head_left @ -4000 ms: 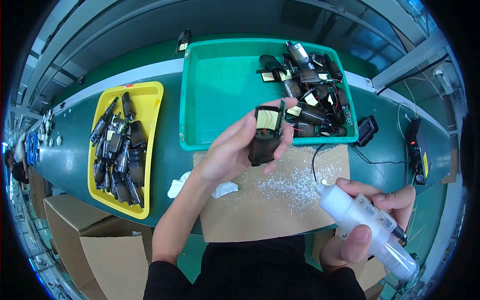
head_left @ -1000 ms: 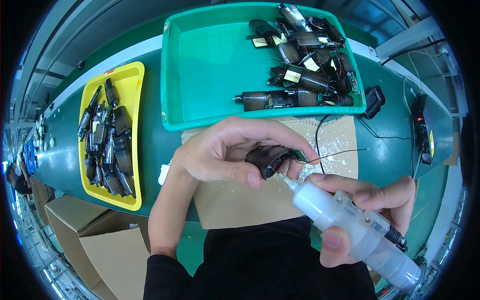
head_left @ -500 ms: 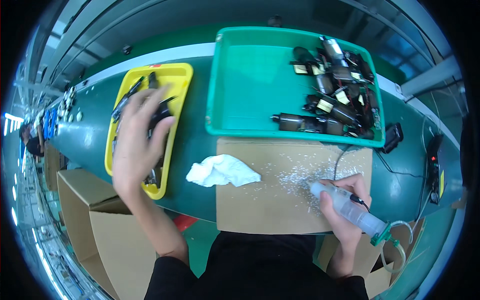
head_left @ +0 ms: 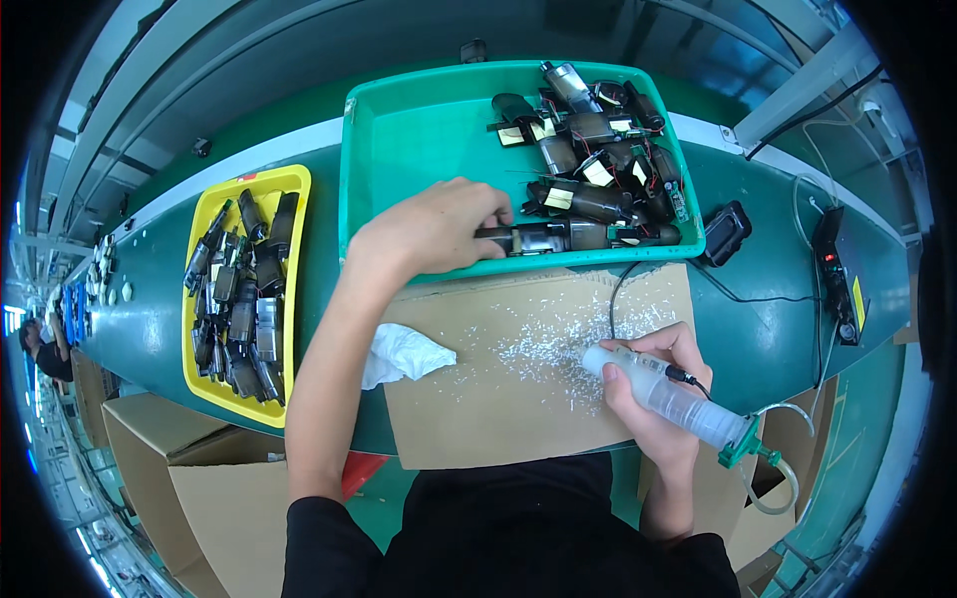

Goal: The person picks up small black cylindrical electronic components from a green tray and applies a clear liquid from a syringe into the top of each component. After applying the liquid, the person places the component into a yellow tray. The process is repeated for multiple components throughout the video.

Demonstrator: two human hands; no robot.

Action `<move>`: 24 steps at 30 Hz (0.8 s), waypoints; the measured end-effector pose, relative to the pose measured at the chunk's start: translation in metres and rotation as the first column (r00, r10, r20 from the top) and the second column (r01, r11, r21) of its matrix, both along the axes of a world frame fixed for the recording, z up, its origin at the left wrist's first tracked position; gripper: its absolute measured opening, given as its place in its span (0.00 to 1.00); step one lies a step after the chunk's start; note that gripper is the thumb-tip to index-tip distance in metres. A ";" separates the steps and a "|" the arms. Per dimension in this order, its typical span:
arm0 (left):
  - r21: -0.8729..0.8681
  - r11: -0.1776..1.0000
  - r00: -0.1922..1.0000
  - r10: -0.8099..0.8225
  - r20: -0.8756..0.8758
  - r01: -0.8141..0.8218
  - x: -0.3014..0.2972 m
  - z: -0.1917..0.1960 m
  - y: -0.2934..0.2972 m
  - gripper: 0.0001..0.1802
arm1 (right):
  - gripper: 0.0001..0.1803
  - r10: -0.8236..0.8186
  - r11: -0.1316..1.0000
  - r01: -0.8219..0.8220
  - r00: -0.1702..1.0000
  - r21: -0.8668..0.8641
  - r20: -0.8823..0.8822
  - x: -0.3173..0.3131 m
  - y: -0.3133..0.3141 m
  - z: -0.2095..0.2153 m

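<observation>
Left hand (head_left: 434, 229): fingers closed round dark cylindrical device (head_left: 546, 237); green tray (head_left: 424, 140) beneath. Right hand (head_left: 658, 424): grasping translucent dispenser (head_left: 693, 411).

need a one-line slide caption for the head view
Left hand at a dark part in the green tray; right hand holding a translucent dispenser, tip over white-flecked cardboard.

So my left hand (head_left: 434, 227) is palm-down with its fingers (head_left: 497, 211) curled under, forearm (head_left: 329, 399) stretched out behind them. My right hand (head_left: 653, 399) is wrapped up snug, thumb (head_left: 615, 387) opposite the bent fingers.
</observation>
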State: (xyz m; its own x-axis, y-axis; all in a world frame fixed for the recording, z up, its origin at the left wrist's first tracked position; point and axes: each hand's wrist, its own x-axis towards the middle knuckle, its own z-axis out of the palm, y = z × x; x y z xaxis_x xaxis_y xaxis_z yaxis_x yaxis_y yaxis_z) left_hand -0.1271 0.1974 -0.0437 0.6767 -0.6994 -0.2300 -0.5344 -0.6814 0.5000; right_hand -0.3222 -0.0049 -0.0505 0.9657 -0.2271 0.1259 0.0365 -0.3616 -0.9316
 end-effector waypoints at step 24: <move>-0.748 0.221 0.457 -0.674 -0.581 -0.626 -0.067 -0.016 -0.004 0.38 | 0.33 -0.156 0.978 0.097 0.927 0.183 0.340 0.017 0.046 0.070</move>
